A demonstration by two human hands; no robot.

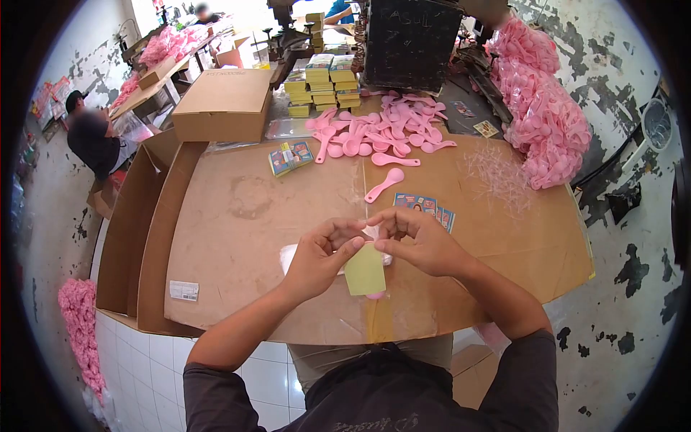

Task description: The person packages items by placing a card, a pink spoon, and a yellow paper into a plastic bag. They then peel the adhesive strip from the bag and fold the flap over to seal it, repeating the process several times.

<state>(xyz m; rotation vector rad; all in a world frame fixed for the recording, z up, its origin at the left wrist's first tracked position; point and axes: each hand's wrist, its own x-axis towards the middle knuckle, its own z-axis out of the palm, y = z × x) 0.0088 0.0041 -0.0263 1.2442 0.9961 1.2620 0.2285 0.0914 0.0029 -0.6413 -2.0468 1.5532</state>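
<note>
My left hand (320, 253) and my right hand (423, 242) meet over the near middle of the table, with fingers closed in pinches. Between them hangs a pale yellow-green card (366, 273), its top edge at both thumbs. Something thin and whitish shows between the fingertips, too small to name. A bit of pink (376, 295) peeks out below the card. White plastic (288, 255) lies partly hidden behind my left hand. Beyond my right hand are fanned printed cards (417, 201). Further off lie a single pink measuring spoon (385, 184) and a pile of pink spoons (392, 129).
A banded card bundle (291, 159) and card stacks (320, 79) stand farther back. Thin clear plastic strips (500, 176) lie right, near bulging bags of pink spoons (547, 101). A closed carton (222, 104) and an open box (144, 237) line the left. A person (93, 140) sits far left.
</note>
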